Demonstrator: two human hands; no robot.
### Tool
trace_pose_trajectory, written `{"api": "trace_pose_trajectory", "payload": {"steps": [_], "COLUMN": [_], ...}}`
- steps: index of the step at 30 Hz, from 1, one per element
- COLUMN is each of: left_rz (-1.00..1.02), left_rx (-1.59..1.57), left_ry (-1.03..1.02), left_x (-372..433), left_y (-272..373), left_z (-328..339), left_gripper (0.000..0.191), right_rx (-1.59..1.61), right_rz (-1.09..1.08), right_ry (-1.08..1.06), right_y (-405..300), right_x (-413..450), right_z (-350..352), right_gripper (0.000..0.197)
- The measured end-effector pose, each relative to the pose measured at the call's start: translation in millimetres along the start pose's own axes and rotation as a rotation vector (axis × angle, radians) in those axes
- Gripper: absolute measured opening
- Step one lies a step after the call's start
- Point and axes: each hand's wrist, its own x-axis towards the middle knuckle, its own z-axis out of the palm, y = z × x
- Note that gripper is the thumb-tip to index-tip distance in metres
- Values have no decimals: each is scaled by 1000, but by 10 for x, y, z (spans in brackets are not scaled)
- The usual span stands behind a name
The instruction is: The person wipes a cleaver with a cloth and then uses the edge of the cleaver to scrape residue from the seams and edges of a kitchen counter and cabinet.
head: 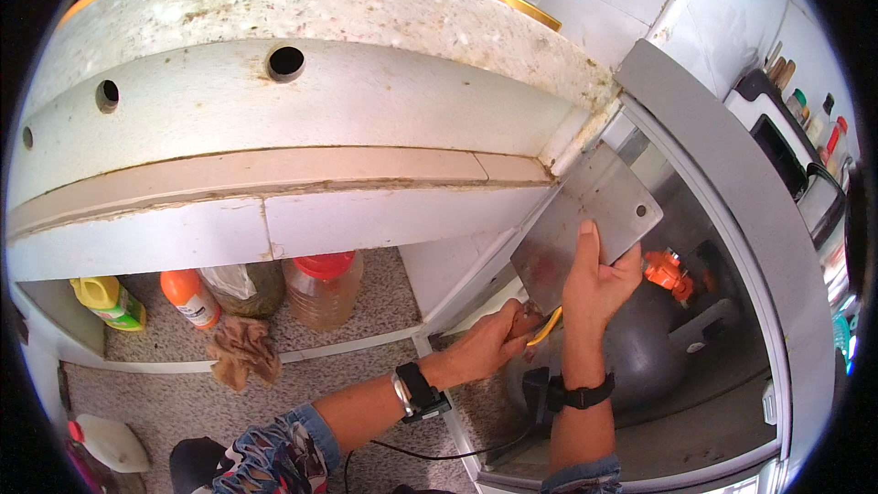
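Observation:
A broad rectangular metal blade [583, 219], apparently a cleaver's, is tilted across the opening of a floor-level cabinet. It has a round hole near its far corner. My right hand [600, 278] grips its right edge, with the thumb flat on the face. At its lower end my left hand [497, 343] is closed around what looks like the handle, which the fingers mostly hide. A yellow curved strip [547, 327] shows between my hands; what it belongs to is unclear. Behind them stands a dark gas cylinder [641, 350] with an orange regulator [669, 274].
A shelf under the counter [411, 116] holds a yellow bottle [110, 300], an orange bottle [191, 298], a red-lidded jar [324, 288] and a brown cloth [243, 350]. The cabinet's metal frame [737, 151] curves along the right. A black cable [446, 457] runs below my left wrist.

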Motion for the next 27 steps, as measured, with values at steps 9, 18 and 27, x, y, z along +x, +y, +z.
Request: {"api": "trace_pose_trajectory", "payload": {"steps": [9,18,27], "left_rz": [-9,-72,-49], "left_rx": [65,15,39], "left_ry": [3,-40,-4], "left_x": [44,41,-32], "left_y": [-143,-117,-131], "left_z": [13,38,75], "left_gripper": [29,30,30], "right_rx": [-46,-31,-81], "right_rz": [13,-8,-27], "right_ry": [20,12,-6], "right_y": [110,88,29], "right_x": [18,19,-27], "right_z": [-8,-1,16], "right_gripper": [23,23,21]}}
